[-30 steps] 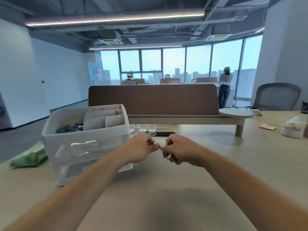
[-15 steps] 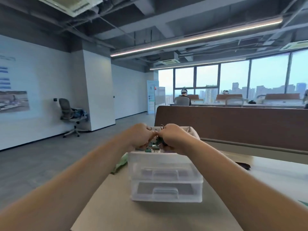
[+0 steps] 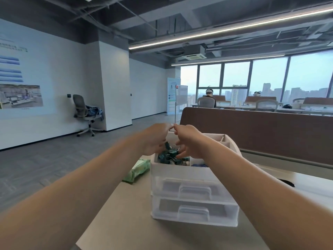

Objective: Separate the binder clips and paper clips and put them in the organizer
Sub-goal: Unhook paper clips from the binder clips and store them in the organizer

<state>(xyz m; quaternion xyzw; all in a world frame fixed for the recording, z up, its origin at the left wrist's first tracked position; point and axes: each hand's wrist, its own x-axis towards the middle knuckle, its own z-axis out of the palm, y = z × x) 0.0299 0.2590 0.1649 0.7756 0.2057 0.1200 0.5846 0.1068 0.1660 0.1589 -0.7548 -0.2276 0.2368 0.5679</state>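
Binder clips (image 3: 169, 156) lie heaped in the organizer (image 3: 171, 171) top's near-left bin, and I see the left hand (image 3: 155, 139) and right hand (image 3: 189, 143) now lowered over it, curled fingertips meeting, gripping what I cannot tell, probably mid-drop.

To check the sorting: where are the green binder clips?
Head view, centre: green binder clips lie in the organizer, top left compartment, below the left hand and right hand, right of the green packet.

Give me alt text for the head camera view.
The left hand and right hand meet at the fingertips over green binder clips in the top compartment of a white organizer. What they hold is unclear. A green pack lies beside it.
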